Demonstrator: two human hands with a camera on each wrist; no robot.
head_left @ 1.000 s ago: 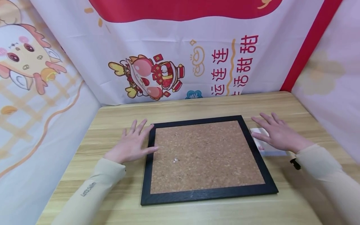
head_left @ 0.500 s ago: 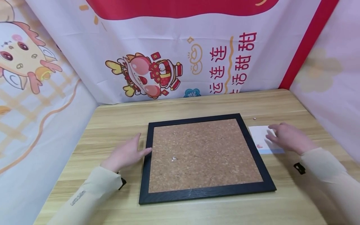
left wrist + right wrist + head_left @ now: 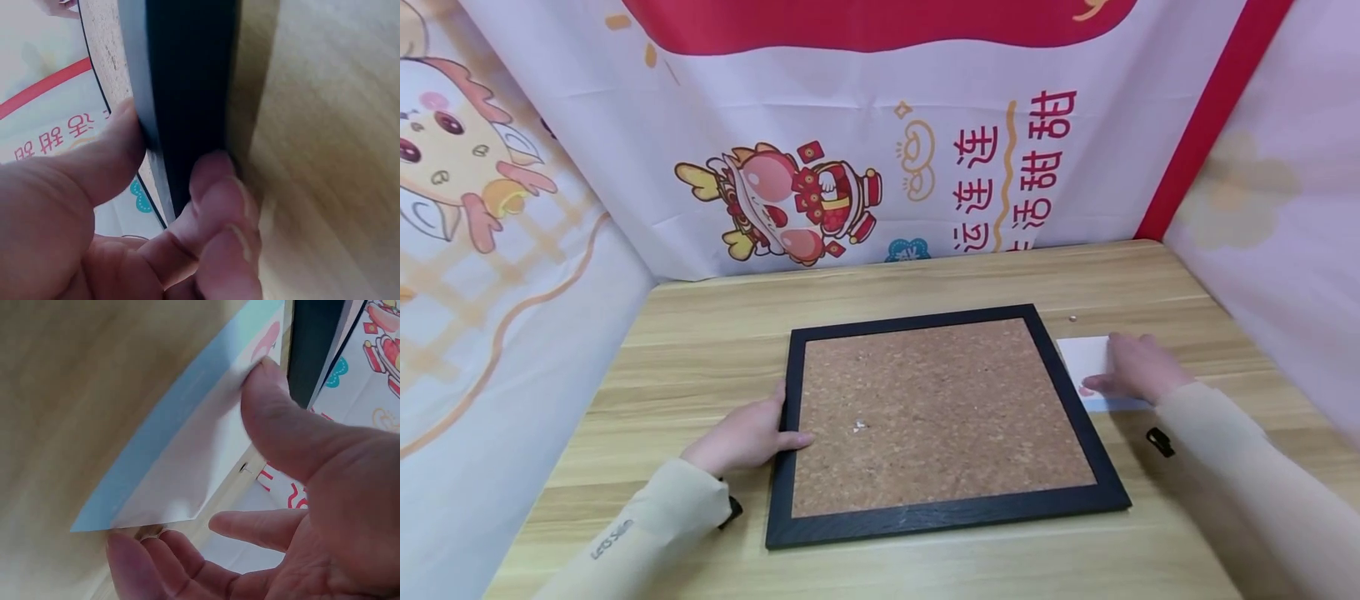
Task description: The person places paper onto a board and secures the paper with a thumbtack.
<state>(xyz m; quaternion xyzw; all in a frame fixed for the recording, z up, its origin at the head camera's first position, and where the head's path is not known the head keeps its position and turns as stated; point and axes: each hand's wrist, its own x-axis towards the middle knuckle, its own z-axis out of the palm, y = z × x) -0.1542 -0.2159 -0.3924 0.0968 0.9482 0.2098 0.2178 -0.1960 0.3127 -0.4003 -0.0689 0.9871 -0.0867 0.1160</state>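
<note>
Left hand (image 3: 745,437) had the cork board (image 3: 947,519) by its left side: thumb (image 3: 109,156) over the face of the black frame, tip on the inner edge by the cork panel (image 3: 940,383), fingers curled against the outer side, so a clear pinch on the frame. Board lay flat on the tabletop (image 3: 700,333), near the middle, slightly rotated, dark rails on all four sides, small white specks (image 3: 860,426) on the left part of the cork. Right hand (image 3: 1142,367) was over the white card (image 3: 1084,358), which lay on the tabletop just beside the board's right rail, partly covered by that hand. Right wrist view: thumb (image 3: 269,394) on the card next to a pink print (image 3: 265,344), index finger extended, the rest bent in at the opposite edge; couldn't tell whether they actually pinched it. Card had a blue strip (image 3: 165,428) along the edge nearest the person. A tiny round piece (image 3: 1072,318) sat on the tabletop beyond the card, near the board's far right corner. Both sleeves were beige, with dark lettering on the left sleeve (image 3: 655,517) and a small black part below each wrist. Printed white cloth (image 3: 850,79) hung behind the tabletop, carrying a cartoon dragon (image 3: 790,204) and red characters (image 3: 976,193); more printed cloth stood on either side.
</note>
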